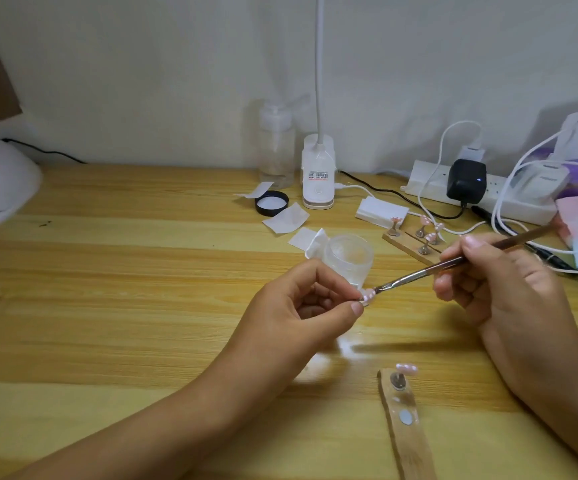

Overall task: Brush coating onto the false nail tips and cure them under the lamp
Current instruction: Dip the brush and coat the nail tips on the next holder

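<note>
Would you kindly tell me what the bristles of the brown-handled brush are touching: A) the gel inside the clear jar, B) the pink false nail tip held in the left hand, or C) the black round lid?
B: the brown-handled brush in the right hand meets the pink false nail tip that the left hand holds.

Head view. The left hand (pixel 301 299) pinches a small metal stand bearing a pink nail tip (pixel 368 295) between thumb and fingers; the right hand (pixel 499 282) grips a brush (pixel 454 262), its bristles touching the nail tip. Just behind stands an open clear jar (pixel 348 258). A near wooden strip (pixel 409 434) on the surface (pixel 107 271) carries one mounted tip (pixel 406 368); a far strip (pixel 406 244) carries several. A black lid (pixel 271 203) lies beside a white clip lamp (pixel 318 174).
</note>
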The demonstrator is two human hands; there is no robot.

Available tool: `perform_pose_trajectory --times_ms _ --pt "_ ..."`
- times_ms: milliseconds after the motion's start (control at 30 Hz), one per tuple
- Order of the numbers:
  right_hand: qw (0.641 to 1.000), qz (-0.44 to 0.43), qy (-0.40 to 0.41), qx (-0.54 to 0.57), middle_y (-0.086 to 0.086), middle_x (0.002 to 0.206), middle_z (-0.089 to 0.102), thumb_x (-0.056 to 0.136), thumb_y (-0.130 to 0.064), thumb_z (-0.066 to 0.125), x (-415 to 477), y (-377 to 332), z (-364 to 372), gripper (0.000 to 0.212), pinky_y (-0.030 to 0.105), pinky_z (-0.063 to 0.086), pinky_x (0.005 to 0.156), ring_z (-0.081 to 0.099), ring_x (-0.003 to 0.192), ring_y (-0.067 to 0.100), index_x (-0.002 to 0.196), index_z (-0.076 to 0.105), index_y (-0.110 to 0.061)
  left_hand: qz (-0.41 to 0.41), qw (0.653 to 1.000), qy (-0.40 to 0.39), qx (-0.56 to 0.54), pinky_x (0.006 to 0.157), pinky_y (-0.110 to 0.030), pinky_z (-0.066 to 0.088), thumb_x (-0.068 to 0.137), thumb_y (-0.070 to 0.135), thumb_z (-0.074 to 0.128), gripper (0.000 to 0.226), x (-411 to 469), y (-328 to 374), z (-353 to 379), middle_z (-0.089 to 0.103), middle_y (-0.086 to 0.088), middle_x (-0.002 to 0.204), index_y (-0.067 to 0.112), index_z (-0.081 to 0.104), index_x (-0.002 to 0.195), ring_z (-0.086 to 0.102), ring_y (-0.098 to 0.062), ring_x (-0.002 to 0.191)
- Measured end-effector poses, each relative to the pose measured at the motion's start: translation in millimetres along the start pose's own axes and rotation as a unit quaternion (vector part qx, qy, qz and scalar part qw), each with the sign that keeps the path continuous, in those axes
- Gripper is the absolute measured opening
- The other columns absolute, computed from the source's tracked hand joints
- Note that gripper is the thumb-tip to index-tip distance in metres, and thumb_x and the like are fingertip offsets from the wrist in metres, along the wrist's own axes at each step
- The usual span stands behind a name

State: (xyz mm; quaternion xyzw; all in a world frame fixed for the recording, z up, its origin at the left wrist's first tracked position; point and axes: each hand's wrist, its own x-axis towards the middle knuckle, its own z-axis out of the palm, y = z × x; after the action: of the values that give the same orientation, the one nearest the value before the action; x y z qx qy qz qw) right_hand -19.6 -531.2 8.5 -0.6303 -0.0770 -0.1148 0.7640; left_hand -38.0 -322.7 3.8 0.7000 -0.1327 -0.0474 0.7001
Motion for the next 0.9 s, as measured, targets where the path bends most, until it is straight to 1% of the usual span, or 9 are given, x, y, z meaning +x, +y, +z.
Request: perform_pose_trajectory --times_ms 100,167,300,400,500,633,767,833,900 --pt "1.0 -0.004 -0.007 0.029 -0.004 0.068 0.066 0.093 -0.022 0.054 1.2 0.4 -2.7 0.03 0.019 0.052 0.058 0.061 0.059 0.008 0.07 0.073 -0.024 -0.004 1.0 0.002 -0.002 0.066 -0.009 0.046 0.079 0.016 0.076 0.018 -0.3 -0.2 0.5 0.072 0.008 0.08 0.031 0.069 0.072 0.062 -0.001 0.074" --pt "0.998 -0.008 -0.031 0.053 -0.004 0.071 0.066 0.092 -0.02 0.052 0.1 -0.1 -2.5 0.03 0.02 0.053 0.059 0.062 0.06 0.009 0.071 0.072 -0.024 -0.006 1.0 0.003 -0.003 0.066 -0.01 0.046 0.075 0.021 0.075 0.013 -0.3 -1.2 0.7 0.072 0.003 0.081 0.032 0.069 0.071 0.062 -0.002 0.074" --pt "0.999 -0.006 -0.049 0.009 -0.002 0.07 0.067 0.084 -0.034 0.068 -1.3 -1.2 0.9 0.016 0.02 0.054 0.06 0.065 0.061 0.011 0.073 0.073 -0.024 -0.007 1.0 0.008 0.0 0.067 -0.011 0.046 0.074 0.023 0.074 0.011 0.9 -3.5 0.4 0.073 0.001 0.084 0.032 0.069 0.071 0.063 -0.003 0.075" --pt "1.0 0.001 -0.011 0.005 -0.002 0.067 0.067 0.083 -0.033 0.059 0.9 -0.6 -2.4 0.022 0.019 0.053 0.058 0.064 0.06 0.009 0.07 0.073 -0.025 -0.001 1.0 -0.005 -0.004 0.068 -0.01 0.047 0.076 0.02 0.073 0.013 1.1 -3.4 0.1 0.075 0.007 0.083 0.031 0.069 0.072 0.062 -0.002 0.076" --pt "0.999 -0.01 -0.036 0.021 -0.004 0.07 0.067 0.091 -0.026 0.058 -0.2 -1.9 -3.1 0.024 0.02 0.054 0.06 0.064 0.062 0.009 0.071 0.072 -0.026 -0.003 1.0 -0.006 -0.001 0.065 -0.01 0.046 0.076 0.02 0.073 0.011 0.2 -3.4 0.2 0.071 0.013 0.077 0.03 0.069 0.073 0.059 0.0 0.07" --pt "0.998 -0.014 -0.06 0.001 -0.001 0.072 0.067 0.086 -0.032 0.066 -3.4 -3.1 0.3 0.016 0.022 0.055 0.062 0.066 0.062 0.013 0.073 0.072 -0.024 -0.007 1.0 0.003 0.003 0.066 -0.011 0.046 0.074 0.022 0.073 0.011 0.6 -4.1 0.0 0.068 0.011 0.075 0.032 0.07 0.072 0.059 -0.001 0.07" --pt "0.999 -0.017 -0.019 0.02 -0.005 0.07 0.067 0.088 -0.026 0.056 0.7 -2.0 -2.5 0.025 0.02 0.054 0.061 0.064 0.061 0.009 0.069 0.072 -0.026 -0.006 1.0 -0.003 -0.004 0.068 -0.011 0.047 0.076 0.02 0.073 0.012 0.2 -3.0 0.4 0.071 0.009 0.078 0.031 0.069 0.072 0.06 -0.003 0.073" --pt "0.999 -0.021 -0.038 0.029 -0.005 0.071 0.067 0.093 -0.021 0.055 0.6 -1.2 -2.4 0.029 0.02 0.054 0.061 0.064 0.062 0.01 0.07 0.072 -0.026 -0.009 1.0 0.0 -0.004 0.069 -0.012 0.048 0.075 0.021 0.073 0.01 -0.1 -3.2 0.6 0.072 0.005 0.08 0.03 0.069 0.073 0.061 -0.004 0.075" --pt "0.998 -0.019 -0.054 0.02 -0.002 0.072 0.067 0.091 -0.02 0.051 0.0 0.1 -2.0 0.029 0.021 0.055 0.062 0.065 0.062 0.012 0.072 0.072 -0.024 -0.011 1.0 0.007 -0.002 0.068 -0.012 0.047 0.074 0.022 0.073 0.01 0.1 -3.1 0.2 0.071 -0.001 0.081 0.031 0.069 0.072 0.061 -0.004 0.074"
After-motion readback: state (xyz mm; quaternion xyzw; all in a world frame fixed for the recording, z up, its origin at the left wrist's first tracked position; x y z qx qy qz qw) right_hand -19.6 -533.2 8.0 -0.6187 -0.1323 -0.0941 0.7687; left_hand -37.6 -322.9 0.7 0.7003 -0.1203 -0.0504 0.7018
